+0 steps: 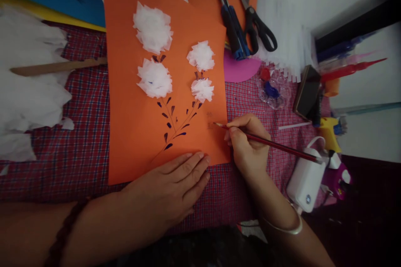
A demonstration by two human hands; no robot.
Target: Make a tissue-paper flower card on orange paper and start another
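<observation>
An orange sheet of paper (131,133) lies on the checked cloth. Fluffy white paper flowers (153,27) are stuck on it, with thin drawn stems and dark painted leaves (181,134) beneath. My left hand (175,185) rests flat across the sheet's lower edge, fingers stretched out and holding nothing. At the sheet's right edge, my right hand (249,144) grips a dark red pencil (282,147). The pencil's sharpened tip is over the orange paper, close to some faint grey marks (209,114). Whether the tip touches the paper I cannot tell.
Black scissors (255,25) and a blue-black cutter (232,25) lie at the upper right. Beyond are a clear paint palette (274,89), a phone (307,91) and a white case (307,179). White paper (28,87) and a wooden stick (59,67) are at left.
</observation>
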